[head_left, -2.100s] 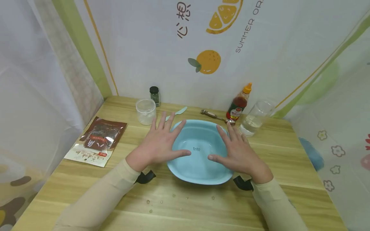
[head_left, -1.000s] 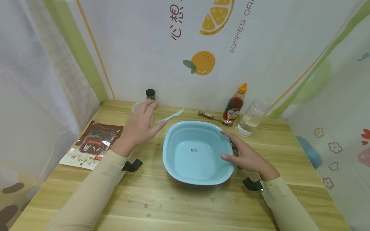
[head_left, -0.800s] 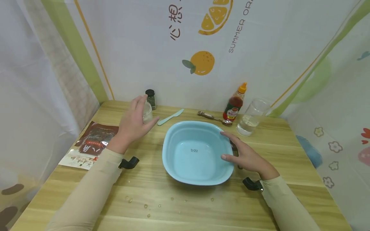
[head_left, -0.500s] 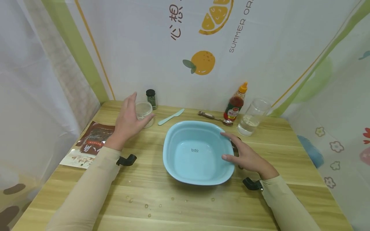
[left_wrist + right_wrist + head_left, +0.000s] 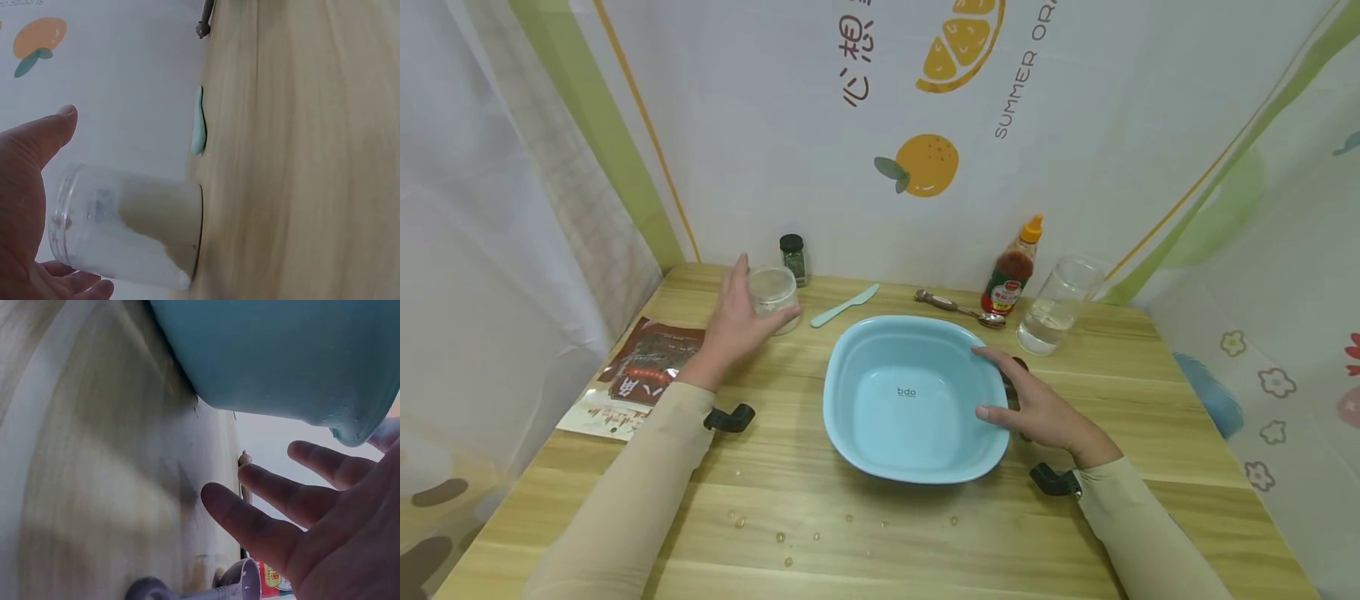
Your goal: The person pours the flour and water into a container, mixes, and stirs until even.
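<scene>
Left hand [image 5: 730, 329]: fingers loosely extended, thumb parted from them, around the upright clear jar [image 5: 775, 289] at the far left of the wooden table [image 5: 760, 467]; finger contact uncertain. Right hand [image 5: 1037, 410]: thumb over light-blue basin's [image 5: 906, 433] right rim, fingers extended outside. Pale-green knife [image 5: 846, 306] between jar and spoon [image 5: 951, 305].

Soft, even light fills the head view, with a faint shadow under the rounded light-blue plastic basin [image 5: 917, 433]. The left wrist view is hazy and low in contrast. The right wrist view is dimmer, the person's bare right hand [image 5: 340, 537] dark against the bright white fabric curtain [image 5: 265, 437].
</scene>
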Motion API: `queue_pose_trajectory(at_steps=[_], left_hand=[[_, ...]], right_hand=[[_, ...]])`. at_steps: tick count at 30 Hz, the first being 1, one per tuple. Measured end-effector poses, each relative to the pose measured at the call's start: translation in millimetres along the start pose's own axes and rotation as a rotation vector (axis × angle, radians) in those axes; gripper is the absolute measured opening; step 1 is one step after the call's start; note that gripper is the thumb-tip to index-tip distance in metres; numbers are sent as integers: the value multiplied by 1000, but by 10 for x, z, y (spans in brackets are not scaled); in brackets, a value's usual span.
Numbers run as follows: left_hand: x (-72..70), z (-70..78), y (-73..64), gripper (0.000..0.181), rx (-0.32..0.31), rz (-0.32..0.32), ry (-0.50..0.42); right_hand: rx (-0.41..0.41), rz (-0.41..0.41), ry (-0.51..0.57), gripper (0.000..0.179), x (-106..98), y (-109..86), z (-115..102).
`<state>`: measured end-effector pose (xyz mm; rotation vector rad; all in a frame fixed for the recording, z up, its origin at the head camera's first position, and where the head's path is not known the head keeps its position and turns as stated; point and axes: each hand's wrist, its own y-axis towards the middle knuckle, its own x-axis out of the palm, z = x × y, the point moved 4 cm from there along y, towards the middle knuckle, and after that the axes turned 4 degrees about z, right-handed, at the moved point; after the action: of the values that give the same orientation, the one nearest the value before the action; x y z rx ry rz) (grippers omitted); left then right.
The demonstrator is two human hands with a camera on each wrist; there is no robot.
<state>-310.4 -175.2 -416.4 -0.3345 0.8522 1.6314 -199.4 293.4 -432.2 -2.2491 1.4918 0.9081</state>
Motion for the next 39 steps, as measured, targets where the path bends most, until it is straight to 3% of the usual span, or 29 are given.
queue_pose_trajectory(at_steps=[11,15,22,39], left_hand=[[140,-175,16,135,-106,-29,-119],[182,-206,35,132,-127,-37,-161],[214,-272,78,126,-164,-27,-201],[227,-297,78,108,-154,-16,-189]], right_hand=[[-1,-1,22,86,4,-8,21],[-3,-15,66,85,7,-22,35],[-15,-9,51,86,-7,-18,22],[-49,-5,107,85,14,9,76]])
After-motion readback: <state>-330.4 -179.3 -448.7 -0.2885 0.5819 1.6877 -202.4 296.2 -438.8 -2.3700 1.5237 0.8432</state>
